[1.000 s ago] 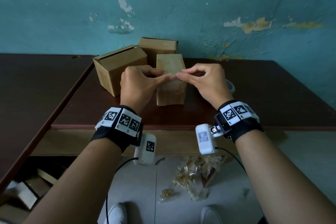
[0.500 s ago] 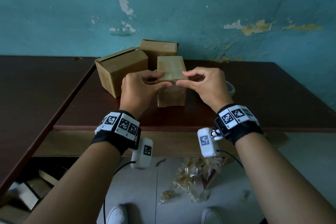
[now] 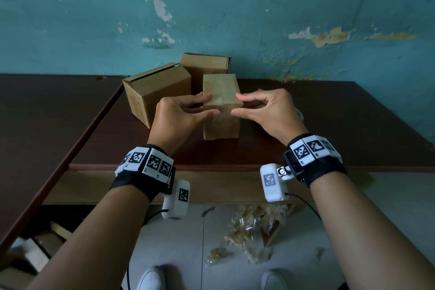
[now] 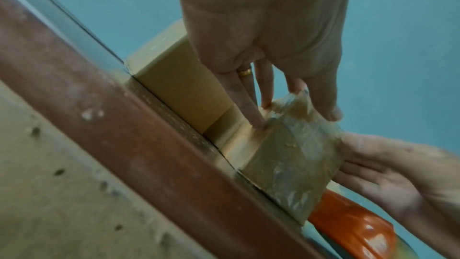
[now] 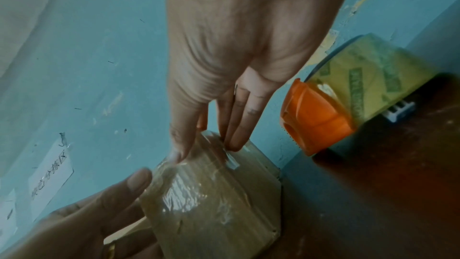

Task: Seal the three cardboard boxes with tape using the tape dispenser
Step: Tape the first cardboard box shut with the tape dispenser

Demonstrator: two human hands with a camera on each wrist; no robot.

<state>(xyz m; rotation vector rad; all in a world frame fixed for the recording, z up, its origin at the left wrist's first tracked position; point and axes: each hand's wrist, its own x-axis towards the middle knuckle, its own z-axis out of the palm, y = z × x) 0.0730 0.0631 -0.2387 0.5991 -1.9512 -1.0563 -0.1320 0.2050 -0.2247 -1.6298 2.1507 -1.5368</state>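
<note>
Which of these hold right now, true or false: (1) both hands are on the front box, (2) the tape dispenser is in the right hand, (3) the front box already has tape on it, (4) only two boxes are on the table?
1. Both hands on the front box: true. The left hand and right hand touch the front box at its top edges.
2. Tape dispenser in the right hand: false. The tape dispenser sits on the table beside the box.
3. Tape on the front box: true; glossy film covers it.
4. Two boxes: false. The left box and rear box make three.
</note>
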